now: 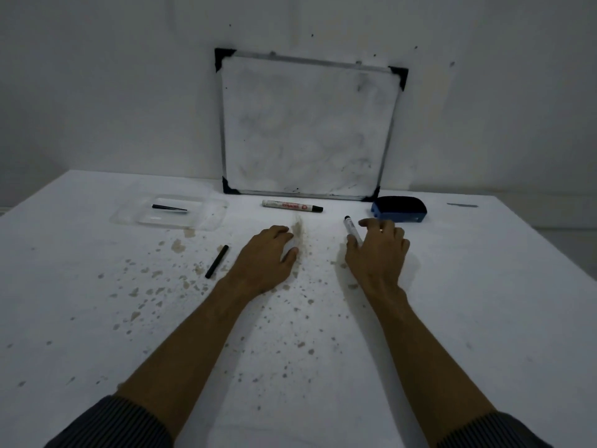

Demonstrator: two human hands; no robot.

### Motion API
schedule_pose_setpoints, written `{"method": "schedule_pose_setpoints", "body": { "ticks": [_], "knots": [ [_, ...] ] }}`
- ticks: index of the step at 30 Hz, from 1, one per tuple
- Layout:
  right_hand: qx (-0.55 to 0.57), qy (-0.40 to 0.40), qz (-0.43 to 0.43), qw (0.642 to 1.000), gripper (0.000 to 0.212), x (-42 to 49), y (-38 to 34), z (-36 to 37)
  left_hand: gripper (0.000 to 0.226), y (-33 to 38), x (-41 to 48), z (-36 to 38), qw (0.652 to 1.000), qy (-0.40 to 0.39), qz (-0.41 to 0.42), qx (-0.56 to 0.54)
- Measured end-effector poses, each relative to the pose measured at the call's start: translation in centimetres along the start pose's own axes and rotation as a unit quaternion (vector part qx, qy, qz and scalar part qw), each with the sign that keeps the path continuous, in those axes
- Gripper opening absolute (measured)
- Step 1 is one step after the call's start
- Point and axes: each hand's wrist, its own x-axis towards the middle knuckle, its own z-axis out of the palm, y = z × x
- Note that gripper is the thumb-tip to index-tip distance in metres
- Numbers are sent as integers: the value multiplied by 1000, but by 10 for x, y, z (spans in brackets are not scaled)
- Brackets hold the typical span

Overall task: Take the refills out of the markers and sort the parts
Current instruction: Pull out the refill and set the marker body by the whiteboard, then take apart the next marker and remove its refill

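A white marker (pixel 292 206) with red print and a black cap lies flat below the whiteboard. A second white marker (pixel 351 230) lies under the thumb side of my right hand (pixel 378 250), whose fingers are spread and touch it without closing. My left hand (pixel 268 253) rests palm down on the table, fingers curled; whether something white sits under its fingertips I cannot tell. A thin black refill (pixel 216 261) lies on the table left of that hand. Another thin black part (pixel 169 207) lies inside the clear plastic tray (pixel 213 218) at the back left.
A whiteboard (pixel 307 124) with black corners leans against the wall at the table's back. A blue eraser (pixel 399 209) sits to its lower right. The white table (pixel 97 318) is speckled with brown stains, with one streak (pixel 298 229) beside my left hand.
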Motion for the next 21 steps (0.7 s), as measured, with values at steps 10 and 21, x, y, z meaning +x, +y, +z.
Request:
{"method": "schedule_pose_setpoints", "body": {
  "ticks": [10,21],
  "knots": [
    [12,-72,49,996,51,-5,0,1,33,-4,18,-2,996,91,7,15],
    [48,-86,57,993,47,4,9,8,18,-21,120,1,975,143,32,168]
  ]
}}
